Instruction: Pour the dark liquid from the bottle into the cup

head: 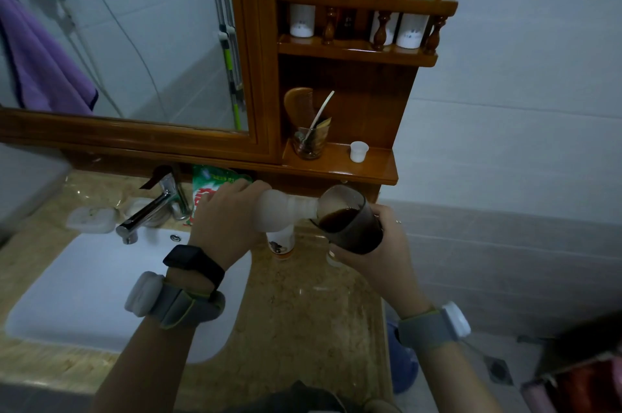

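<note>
Bottle (284,210) lies roughly horizontal, white translucent plastic, held in the left hand (225,220), fingers wrapped shut around its base end. Its neck points toward the right hand (377,254) and its mouth sits at the rim of the cup (350,222), touching or just inside; exact contact can't be told. Cup is clear smoky plastic, tilted toward the bottle, gripped from below and the side by the right hand, fingers curled closed round its lower wall. Dark liquid (336,219) pools in the low side of the cup, partly filling it. Both hands are held above the marble counter (303,311).

Under the bottle, between the hands, a small white container with an orange band (281,242) stands on the counter. Left of the left hand: chrome faucet (148,210) over the white sink (84,284), soap dish (91,219) further left. Behind the left hand, a green and red packet (210,182). Above the right hand, a wooden shelf (336,165) carries a glass with a comb (308,138) and a small white cap (358,151). Black watch (193,263) and grey strap (175,300) on the left wrist, grey strap with white module (437,325) on the right wrist.
</note>
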### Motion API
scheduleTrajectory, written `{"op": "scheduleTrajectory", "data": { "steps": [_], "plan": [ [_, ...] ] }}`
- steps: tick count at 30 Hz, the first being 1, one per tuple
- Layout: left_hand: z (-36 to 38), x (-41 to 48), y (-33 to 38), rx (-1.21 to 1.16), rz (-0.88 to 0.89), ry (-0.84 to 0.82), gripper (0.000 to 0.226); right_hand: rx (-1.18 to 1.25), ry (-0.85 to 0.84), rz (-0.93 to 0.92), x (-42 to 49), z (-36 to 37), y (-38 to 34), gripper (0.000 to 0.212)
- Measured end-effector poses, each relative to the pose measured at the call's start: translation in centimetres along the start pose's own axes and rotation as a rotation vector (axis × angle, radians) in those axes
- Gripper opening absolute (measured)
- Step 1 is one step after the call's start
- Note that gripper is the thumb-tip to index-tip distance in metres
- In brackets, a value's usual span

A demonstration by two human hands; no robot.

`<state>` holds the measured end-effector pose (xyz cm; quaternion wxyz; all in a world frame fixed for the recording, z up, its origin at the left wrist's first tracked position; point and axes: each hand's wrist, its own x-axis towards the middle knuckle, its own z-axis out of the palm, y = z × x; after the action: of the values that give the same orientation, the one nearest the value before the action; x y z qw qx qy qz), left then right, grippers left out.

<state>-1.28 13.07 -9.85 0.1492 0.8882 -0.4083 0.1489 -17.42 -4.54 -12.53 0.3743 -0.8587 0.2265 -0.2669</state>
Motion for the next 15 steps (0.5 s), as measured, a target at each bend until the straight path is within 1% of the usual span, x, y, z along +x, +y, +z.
{"op": "scheduleTrajectory", "data": {
  "steps": [4, 6, 8, 10, 12, 15],
  "plan": [
    [-0.01, 0.00, -0.02, -0.049, -0.003, -0.016, 0.048, -0.017, 0.000, 0.069, 0.33, 0.00, -0.06, 0.059],
    [0.05, -0.04, 0.09, -0.061, -0.006, -0.032, 0.048, -0.044, -0.039, 0.112, 0.39, -0.10, -0.32, 0.059],
    [0.14, -0.08, 0.00, -0.072, -0.012, -0.041, 0.049, -0.018, -0.075, 0.156, 0.45, -0.24, -0.51, 0.059],
    [0.22, -0.11, -0.20, -0.086, -0.017, -0.041, 0.049, 0.006, -0.074, 0.169, 0.54, -0.37, -0.72, 0.058],
    [0.31, -0.13, -0.37, -0.099, -0.031, -0.038, 0.047, -0.004, -0.057, 0.174, 0.52, -0.43, -0.86, 0.057],
    [0.75, -0.18, -0.40, -0.144, -0.064, -0.040, 0.049, 0.161, 0.034, 0.158, -0.04, -0.39, -0.52, 0.056]
  ]
}}
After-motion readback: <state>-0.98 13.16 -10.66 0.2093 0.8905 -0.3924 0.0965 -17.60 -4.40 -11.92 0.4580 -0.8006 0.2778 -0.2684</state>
